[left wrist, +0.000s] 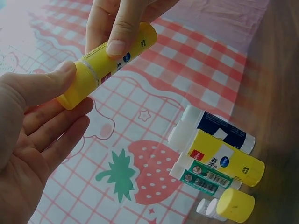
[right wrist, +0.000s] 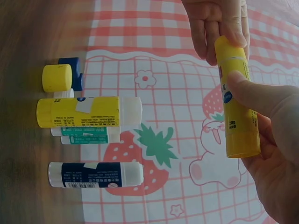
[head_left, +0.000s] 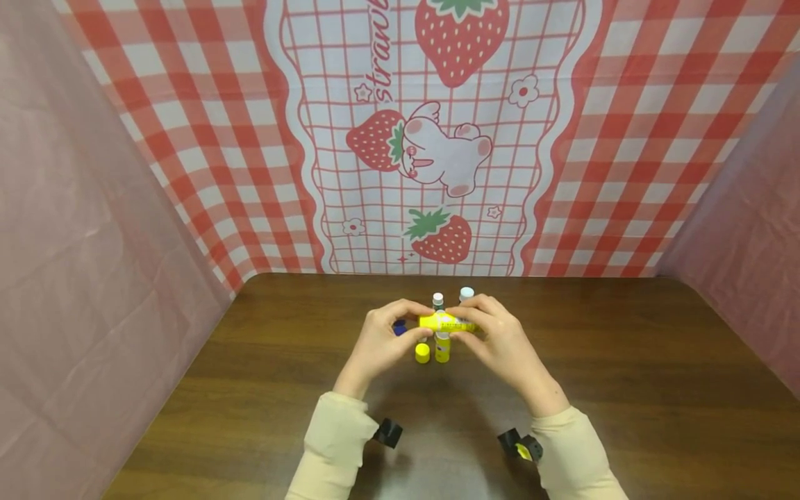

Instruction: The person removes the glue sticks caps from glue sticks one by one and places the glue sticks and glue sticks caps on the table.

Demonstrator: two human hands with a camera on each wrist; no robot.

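A capped yellow glue stick (head_left: 444, 322) is held sideways above the table between both hands. My left hand (head_left: 382, 342) pinches its yellow cap (left wrist: 74, 88) between thumb and fingers, with the other fingers spread below in the left wrist view. At the other end, my right hand (head_left: 502, 338) grips the label part of the body, thumb across it. Just beneath stands a second yellow glue stick (head_left: 442, 350), its cap off and white top showing. A loose yellow cap (head_left: 422, 353) sits to its left.
Behind stand green-labelled glue sticks (right wrist: 84, 136) and a navy-labelled glue stick (right wrist: 96, 175), all with white tops. Dark blue caps (head_left: 400, 330) and small white caps (left wrist: 211, 207) are near the loose yellow cap. A strawberry-print cloth (head_left: 437, 160) hangs behind the wooden table (head_left: 262, 389).
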